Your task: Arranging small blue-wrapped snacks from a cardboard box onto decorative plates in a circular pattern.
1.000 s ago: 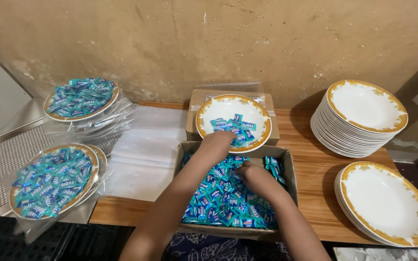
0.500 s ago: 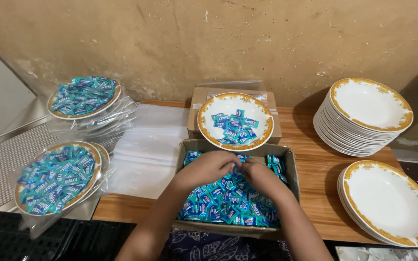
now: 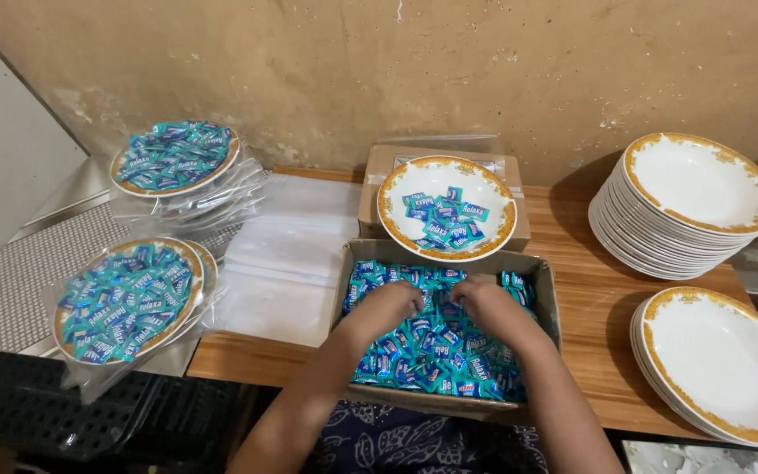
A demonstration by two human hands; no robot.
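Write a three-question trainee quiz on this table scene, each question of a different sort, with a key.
1. True or false: both hands, the left hand and the right hand, are inside the cardboard box of blue sweets.
2. How many plates hold sweets?
3. The empty plate stack stands: A) left of the box, B) right of the box.

Key: 1 true; 2 three; 3 B.

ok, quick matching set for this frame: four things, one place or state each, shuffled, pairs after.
Things:
1. both hands
2. plate on closed box
3. tall plate stack
4. bagged plate, near left

Places or states:
A. empty, far right
B. heaped full with sweets
C. in the open sweet carton
D. holds a few sweets

Pairs: 1-C, 2-D, 3-A, 4-B
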